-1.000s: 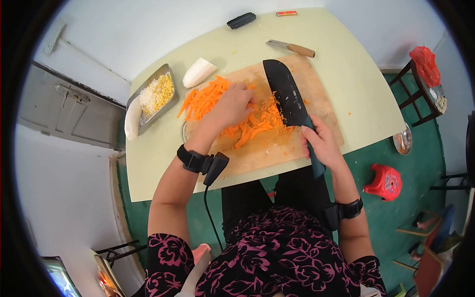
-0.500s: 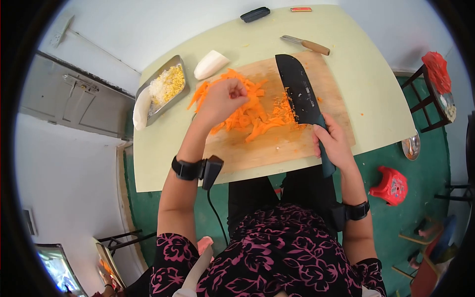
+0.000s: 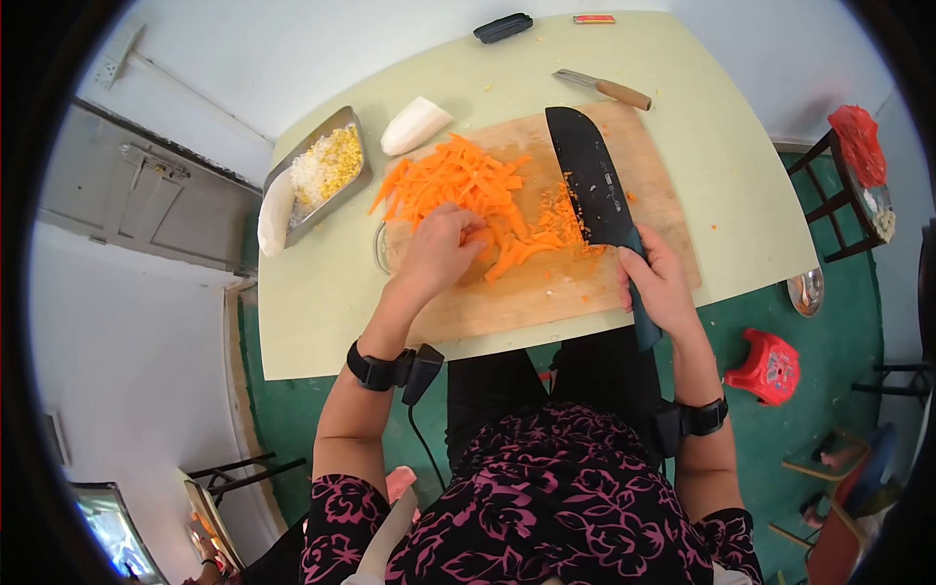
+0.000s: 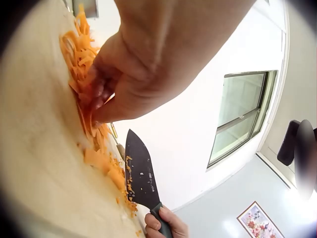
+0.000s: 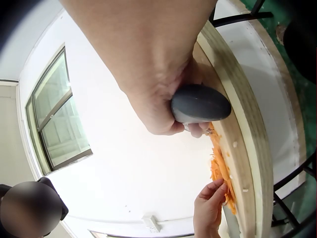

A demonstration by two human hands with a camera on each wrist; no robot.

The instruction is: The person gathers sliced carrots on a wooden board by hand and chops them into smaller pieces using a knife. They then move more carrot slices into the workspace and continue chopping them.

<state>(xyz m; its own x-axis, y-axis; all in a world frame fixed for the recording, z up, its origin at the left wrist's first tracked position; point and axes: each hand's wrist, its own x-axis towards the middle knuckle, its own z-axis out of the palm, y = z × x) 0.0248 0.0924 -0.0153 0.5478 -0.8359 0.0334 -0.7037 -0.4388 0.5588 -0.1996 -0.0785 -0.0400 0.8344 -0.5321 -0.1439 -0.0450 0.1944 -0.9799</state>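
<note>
Over the wooden cutting board [image 3: 468, 314], my left hand [image 3: 436, 255] pinches carrot slices [image 4: 88, 119] at the near edge of a pile of sliced carrot [image 3: 456, 180]. The thumb and fingertips are down among the slices. My right hand [image 3: 663, 281] grips the dark handle of a broad black kitchen knife [image 3: 593, 174]. Its blade points away from me on the right of the board, with carrot bits stuck along the edge. Finely chopped carrot [image 3: 558, 216] lies beside the blade, between it and the pile.
A metal tray [image 3: 366, 166] at left holds chopped yellow and white bits and a long white piece [image 3: 275, 214]. Near it lies a cut white radish [image 3: 415, 125]. A wooden-handled tool [image 3: 624, 94], a black case [image 3: 503, 28] and a small red box [image 3: 594, 19] lie farther back.
My left hand lifted from the carrot, moved left over the pile, then came down at the pile's near edge. The right hand and knife have stayed in place on the board.
</note>
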